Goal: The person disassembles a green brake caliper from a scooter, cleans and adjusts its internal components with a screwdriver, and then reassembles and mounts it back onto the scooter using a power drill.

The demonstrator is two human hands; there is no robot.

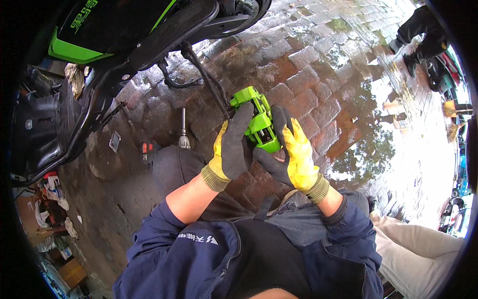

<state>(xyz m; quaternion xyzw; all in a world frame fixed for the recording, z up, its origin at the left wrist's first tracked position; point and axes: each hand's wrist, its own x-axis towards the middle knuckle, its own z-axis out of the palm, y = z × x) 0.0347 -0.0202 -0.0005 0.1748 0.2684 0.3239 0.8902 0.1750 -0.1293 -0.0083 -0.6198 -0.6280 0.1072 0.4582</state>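
Note:
A bright green brake caliper (259, 119) is held up between my two hands, over the wet brick paving. My left hand (234, 142), in a yellow and dark grey work glove, presses on its left side with the fingers pointing up along it. On the opposite side my right hand (294, 157), gloved the same way, grips its right and lower edge. Black gaps and inner parts show in the caliper's middle. Below and left of it lies a power tool with a silver nose (184, 142) and a long metal socket; my knee partly hides it.
A black and green scooter (149, 45) fills the upper left, its stand (181, 82) reaching toward my hands. Cluttered boxes and rags (52, 209) lie at the left. A person in beige trousers (418, 244) is close on my right. Another person in dark clothes (423, 37) stands farther off.

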